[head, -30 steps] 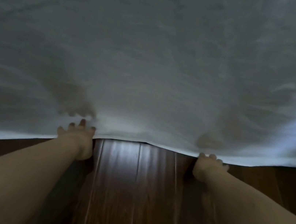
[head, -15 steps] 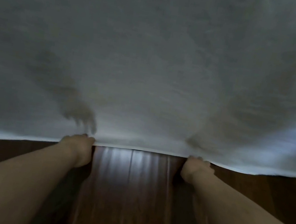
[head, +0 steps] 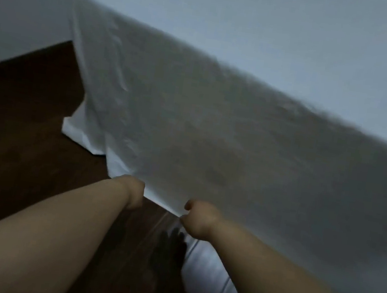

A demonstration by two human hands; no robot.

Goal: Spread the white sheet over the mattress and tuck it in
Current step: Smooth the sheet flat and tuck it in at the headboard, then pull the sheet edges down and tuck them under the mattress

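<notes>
The white sheet point(head: 217, 114) covers the mattress top and hangs down its near side to the floor, with a loose fold pooled at the far-left corner. My left hand point(head: 134, 194) reaches under the sheet's bottom hem, its fingers hidden by the cloth. My right hand point(head: 198, 218) is curled at the hem a little to the right, fingers closed on the sheet's lower edge. The mattress itself is hidden under the sheet.
Dark wooden floor point(head: 19, 145) runs along the left and beneath my arms. A pale wall point(head: 20, 7) stands behind the bed's far-left corner. A glossy light patch on the floor point(head: 208, 274) lies under my right forearm.
The view has swung from close against the hanging sheet to an angled look along the bed's side and corner. Both hands stay at the hem, now closer together.
</notes>
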